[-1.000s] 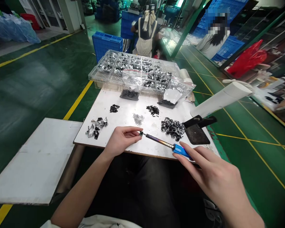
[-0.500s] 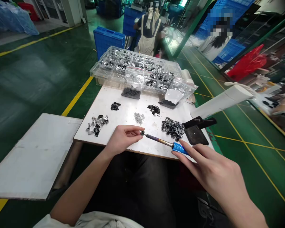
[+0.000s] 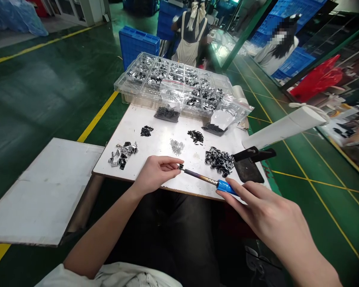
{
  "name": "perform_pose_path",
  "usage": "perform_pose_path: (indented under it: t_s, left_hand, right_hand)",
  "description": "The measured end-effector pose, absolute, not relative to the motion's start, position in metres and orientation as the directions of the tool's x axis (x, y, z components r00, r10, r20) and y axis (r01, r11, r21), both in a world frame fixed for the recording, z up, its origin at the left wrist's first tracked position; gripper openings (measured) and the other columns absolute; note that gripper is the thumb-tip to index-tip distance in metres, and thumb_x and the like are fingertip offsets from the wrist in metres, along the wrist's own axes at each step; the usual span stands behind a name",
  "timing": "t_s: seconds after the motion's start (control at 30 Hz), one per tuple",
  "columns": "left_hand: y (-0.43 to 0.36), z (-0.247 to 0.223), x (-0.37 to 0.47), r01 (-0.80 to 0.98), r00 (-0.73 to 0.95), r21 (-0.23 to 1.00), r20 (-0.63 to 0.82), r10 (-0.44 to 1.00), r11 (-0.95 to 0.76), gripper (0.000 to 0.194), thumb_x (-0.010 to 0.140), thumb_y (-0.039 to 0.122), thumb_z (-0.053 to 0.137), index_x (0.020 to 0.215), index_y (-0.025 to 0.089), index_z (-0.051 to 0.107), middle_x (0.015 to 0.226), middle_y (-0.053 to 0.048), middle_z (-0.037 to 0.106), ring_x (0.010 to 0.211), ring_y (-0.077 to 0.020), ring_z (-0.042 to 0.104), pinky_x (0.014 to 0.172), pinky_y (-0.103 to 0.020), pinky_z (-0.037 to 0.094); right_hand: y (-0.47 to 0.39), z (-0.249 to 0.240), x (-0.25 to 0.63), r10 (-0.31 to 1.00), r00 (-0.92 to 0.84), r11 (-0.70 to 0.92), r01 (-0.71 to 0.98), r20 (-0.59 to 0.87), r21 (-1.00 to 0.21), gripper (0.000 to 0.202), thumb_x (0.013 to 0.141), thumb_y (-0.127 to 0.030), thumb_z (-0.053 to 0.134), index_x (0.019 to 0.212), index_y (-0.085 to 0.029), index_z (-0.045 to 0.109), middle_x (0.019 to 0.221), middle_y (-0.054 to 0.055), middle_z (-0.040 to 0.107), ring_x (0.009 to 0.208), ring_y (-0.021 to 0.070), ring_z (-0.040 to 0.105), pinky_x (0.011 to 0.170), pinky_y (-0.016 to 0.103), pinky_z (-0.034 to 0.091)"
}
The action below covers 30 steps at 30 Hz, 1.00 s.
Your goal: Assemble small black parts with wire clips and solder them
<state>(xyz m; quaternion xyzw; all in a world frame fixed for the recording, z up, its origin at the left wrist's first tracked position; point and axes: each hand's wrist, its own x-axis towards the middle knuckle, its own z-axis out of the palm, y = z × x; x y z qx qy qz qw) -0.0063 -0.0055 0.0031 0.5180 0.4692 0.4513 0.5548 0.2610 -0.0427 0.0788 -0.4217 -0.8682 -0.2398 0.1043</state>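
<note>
Between thumb and fingertips, my left hand (image 3: 155, 173) pinches a small dark metal part (image 3: 181, 166) above the front of the white table (image 3: 155, 149). My right hand (image 3: 266, 207) is closed round the blue handle of a soldering iron (image 3: 202, 177). The iron's tip reaches the small part; whether it presses on it is too small to tell. Beyond the hands lie a pile of shiny black metal parts (image 3: 219, 160), thin silvery pieces (image 3: 177, 146), two heaps of tiny black pieces (image 3: 195, 136) (image 3: 146, 130), and a cluster of shiny metal parts (image 3: 123, 154) at the left.
A clear compartment box (image 3: 170, 77) of metal parts stands at the back, two plastic bags (image 3: 167, 111) of black pieces before it. On the right are a black stand (image 3: 248, 167) and a white tube (image 3: 284, 126). A lower white board (image 3: 44, 187) lies left. Two people are beyond.
My view has shifted slightly, so the table and background sit a little differently. Both hands keep their hold, and the iron's tip stays at the small part.
</note>
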Motion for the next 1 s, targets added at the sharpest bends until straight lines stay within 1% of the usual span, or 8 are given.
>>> perform_pose_path:
  t_s: [0.17,0.3,0.4,0.6,0.8,1.0]
  left_hand:
    - [-0.0053,0.0046,-0.0061,-0.006,0.148,0.998,-0.065,0.987,0.066,0.031,0.076,0.022,0.079,0.107,0.017,0.081,0.091,-0.007,0.079,0.087,-0.0202,0.075,0.085,-0.03,0.063]
    - [-0.0053,0.0036,-0.006,-0.003,0.145,0.998,-0.06,0.988,0.061,0.031,0.076,0.022,0.079,0.106,0.017,0.081,0.091,-0.007,0.079,0.086,-0.0202,0.075,0.085,-0.031,0.063]
    - [-0.0058,0.0026,-0.0056,-0.02,0.136,0.997,-0.067,0.988,0.071,0.033,0.075,0.024,0.08,0.108,0.017,0.08,0.091,-0.007,0.079,0.087,-0.0198,0.074,0.086,-0.031,0.063]
    - [-0.0061,0.003,-0.0054,-0.015,0.124,0.997,-0.075,0.989,0.077,0.036,0.075,0.025,0.081,0.109,0.016,0.08,0.09,-0.007,0.079,0.086,-0.0196,0.074,0.088,-0.032,0.063]
    - [-0.0055,0.0031,-0.0049,-0.026,0.115,0.997,-0.074,0.991,0.077,0.035,0.074,0.026,0.082,0.108,0.017,0.08,0.089,-0.007,0.079,0.085,-0.0197,0.074,0.087,-0.032,0.063]
    - [-0.0061,0.0013,-0.0052,-0.029,0.122,0.998,-0.055,0.991,0.059,0.035,0.075,0.026,0.081,0.108,0.017,0.08,0.089,-0.007,0.079,0.085,-0.0197,0.075,0.088,-0.032,0.063]
  right_hand:
    - [-0.0408,0.0827,0.2609,0.687,-0.639,0.553,0.769,0.347,0.321,0.039,0.103,-0.046,0.047,0.102,-0.017,0.073,0.06,-0.002,0.051,0.049,0.0104,0.05,0.049,0.03,0.026]
    - [-0.0411,0.0817,0.2612,0.683,-0.643,0.556,0.765,0.347,0.323,0.04,0.103,-0.046,0.047,0.1,-0.017,0.073,0.06,-0.002,0.051,0.049,0.01,0.048,0.049,0.03,0.026]
    - [-0.0436,0.081,0.2611,0.67,-0.641,0.535,0.767,0.375,0.355,0.036,0.102,-0.046,0.051,0.103,-0.017,0.072,0.061,-0.002,0.053,0.051,0.0105,0.049,0.05,0.031,0.026]
    - [-0.05,0.0816,0.2634,0.657,-0.624,0.488,0.78,0.423,0.393,0.03,0.097,-0.041,0.063,0.112,-0.017,0.07,0.067,-0.002,0.063,0.055,0.0106,0.054,0.054,0.029,0.029]
    - [-0.0497,0.0814,0.2605,0.652,-0.639,0.495,0.766,0.408,0.409,0.029,0.099,-0.041,0.059,0.108,-0.017,0.072,0.064,-0.002,0.06,0.054,0.0099,0.053,0.053,0.03,0.027]
    - [-0.0492,0.0801,0.2567,0.673,-0.622,0.493,0.78,0.4,0.384,0.032,0.099,-0.043,0.057,0.109,-0.017,0.072,0.064,-0.002,0.06,0.053,0.0096,0.051,0.052,0.03,0.027]
